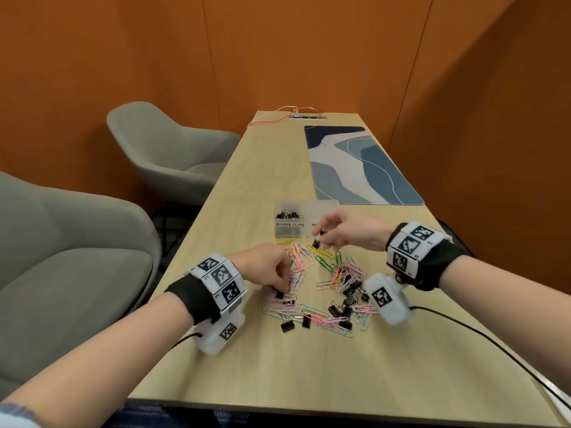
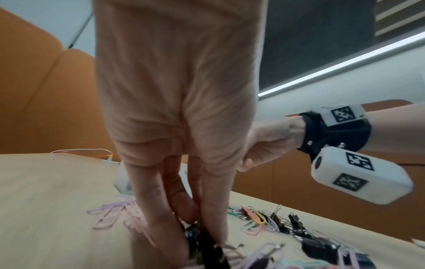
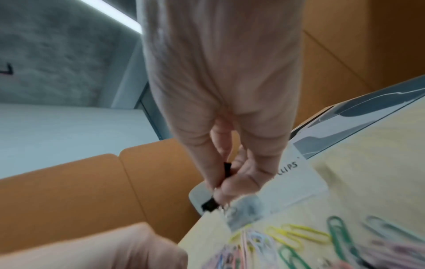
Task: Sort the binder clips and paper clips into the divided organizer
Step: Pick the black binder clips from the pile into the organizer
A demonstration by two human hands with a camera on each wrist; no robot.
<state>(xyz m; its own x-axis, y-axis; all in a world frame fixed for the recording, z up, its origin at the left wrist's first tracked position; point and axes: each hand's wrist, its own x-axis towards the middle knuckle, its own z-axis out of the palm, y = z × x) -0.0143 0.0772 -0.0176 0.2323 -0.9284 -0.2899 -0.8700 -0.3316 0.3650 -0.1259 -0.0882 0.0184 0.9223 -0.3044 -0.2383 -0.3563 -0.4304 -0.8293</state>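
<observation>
Our left hand (image 1: 265, 267) pinches a binder clip (image 1: 279, 293) on the counter (image 1: 309, 359) — our right hand (image 1: 346, 230) pinches another clip (image 1: 318, 242).

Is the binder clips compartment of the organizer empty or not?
Not empty. The binder clips compartment holds a small heap of black clips behind its label.

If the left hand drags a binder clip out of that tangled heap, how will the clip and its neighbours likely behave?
The binder clip probably lifts rigid and light in the left hand. Its wire handles may snag the paper clips overlapping it and drag some along. The thin paper clips likely slide easily on the table.
</observation>
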